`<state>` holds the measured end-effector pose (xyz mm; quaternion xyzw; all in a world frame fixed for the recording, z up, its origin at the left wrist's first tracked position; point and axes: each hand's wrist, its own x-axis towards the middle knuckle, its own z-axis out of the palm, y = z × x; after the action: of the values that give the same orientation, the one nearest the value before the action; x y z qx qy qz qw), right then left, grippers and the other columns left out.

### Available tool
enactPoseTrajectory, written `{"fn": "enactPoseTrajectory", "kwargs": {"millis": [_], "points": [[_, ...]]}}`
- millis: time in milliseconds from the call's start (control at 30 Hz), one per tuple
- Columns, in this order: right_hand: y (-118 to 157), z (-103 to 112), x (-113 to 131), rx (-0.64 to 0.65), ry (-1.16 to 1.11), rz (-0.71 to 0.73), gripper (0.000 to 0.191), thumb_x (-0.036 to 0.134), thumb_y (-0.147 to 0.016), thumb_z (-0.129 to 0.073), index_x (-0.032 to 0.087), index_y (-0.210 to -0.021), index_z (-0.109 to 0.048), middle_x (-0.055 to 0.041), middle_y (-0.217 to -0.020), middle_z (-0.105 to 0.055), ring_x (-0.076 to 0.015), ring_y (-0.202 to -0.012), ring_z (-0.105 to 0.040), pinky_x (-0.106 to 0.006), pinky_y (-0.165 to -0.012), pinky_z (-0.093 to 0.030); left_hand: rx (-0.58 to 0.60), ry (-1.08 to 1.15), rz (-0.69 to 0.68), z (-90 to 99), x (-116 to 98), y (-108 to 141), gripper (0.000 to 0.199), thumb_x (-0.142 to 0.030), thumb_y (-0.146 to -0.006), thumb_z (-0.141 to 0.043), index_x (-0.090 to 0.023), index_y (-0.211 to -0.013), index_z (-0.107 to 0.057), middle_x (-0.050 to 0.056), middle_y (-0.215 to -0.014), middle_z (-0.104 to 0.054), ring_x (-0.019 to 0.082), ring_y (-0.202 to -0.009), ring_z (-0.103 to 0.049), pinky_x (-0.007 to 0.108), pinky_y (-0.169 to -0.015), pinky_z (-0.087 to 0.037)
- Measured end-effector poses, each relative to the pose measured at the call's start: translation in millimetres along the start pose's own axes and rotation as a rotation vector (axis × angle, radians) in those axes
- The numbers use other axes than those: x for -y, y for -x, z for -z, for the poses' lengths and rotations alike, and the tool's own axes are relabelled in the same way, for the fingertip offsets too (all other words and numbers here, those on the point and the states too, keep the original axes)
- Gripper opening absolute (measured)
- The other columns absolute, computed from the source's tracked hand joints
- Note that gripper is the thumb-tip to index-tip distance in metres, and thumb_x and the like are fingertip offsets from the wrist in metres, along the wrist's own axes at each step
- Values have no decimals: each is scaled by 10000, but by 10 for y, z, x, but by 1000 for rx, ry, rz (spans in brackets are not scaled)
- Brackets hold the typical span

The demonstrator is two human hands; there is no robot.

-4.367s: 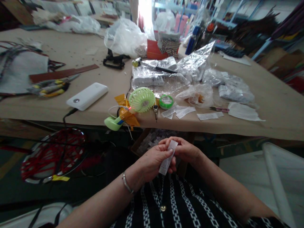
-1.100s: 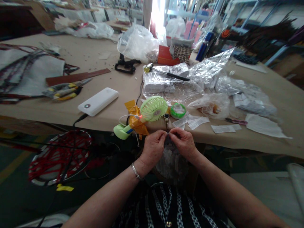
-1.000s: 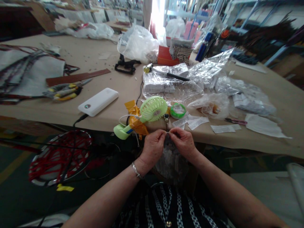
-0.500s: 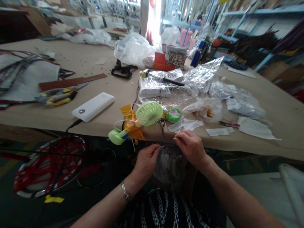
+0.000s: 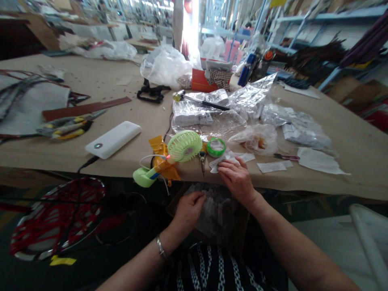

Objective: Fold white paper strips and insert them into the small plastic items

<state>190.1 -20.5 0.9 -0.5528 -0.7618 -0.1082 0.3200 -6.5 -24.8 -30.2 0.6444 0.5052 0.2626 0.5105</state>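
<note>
The right hand (image 5: 238, 180) lies palm down at the near edge of the brown paper-covered table (image 5: 348, 133), its fingers (image 5: 226, 166) spread flat and pressing on the small white paper labels (image 5: 230, 157) strewn there; it grips nothing that can be seen. The left hand (image 5: 189, 208) hangs below the table edge, in front of the person's striped dark top, with its fingers curled loosely against the clear plastic bag of small white pieces (image 5: 216, 206) that sits in a brown cardboard box (image 5: 242, 226) on the lap; whether those fingers actually pinch the bag cannot be told. Just left of the labels on the near edge stand a round green tape roll (image 5: 216, 146), a small dark-handled tool (image 5: 202, 158) and a pale green handheld fan (image 5: 183, 146) wrapped with yellow tape. Farther left lies a white power bank (image 5: 113, 138) with a black cable running off the edge. Crinkled clear plastic bags (image 5: 251, 101) fill the middle of the table behind the labels.
</note>
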Motion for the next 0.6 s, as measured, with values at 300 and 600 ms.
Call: {"fn": "enactPoseTrajectory", "kwargs": {"millis": [300,600], "points": [[71,-7,-122,-91,-220,30,111,169,-855,-543,223,-872,-639,-10,-941,-692,-163,-1013,-598,-431,-1034,-317,163,569,293,-224,-321,-29,145,-259,-740,-599,-131,-677,-625,40,-639,-642,136,-582,-577,237,-574,-435],[337,284,151,-14,-325,215,96,183,-840,-567,230,-864,-647,-31,-990,-670,-209,-1093,-532,-408,-920,-461,289,1304,487,-339,-544,-143,193,-274,-841,-536,-103,-849,-623,47,-719,-644,102,-558,-590,210,-531,-467]]}}
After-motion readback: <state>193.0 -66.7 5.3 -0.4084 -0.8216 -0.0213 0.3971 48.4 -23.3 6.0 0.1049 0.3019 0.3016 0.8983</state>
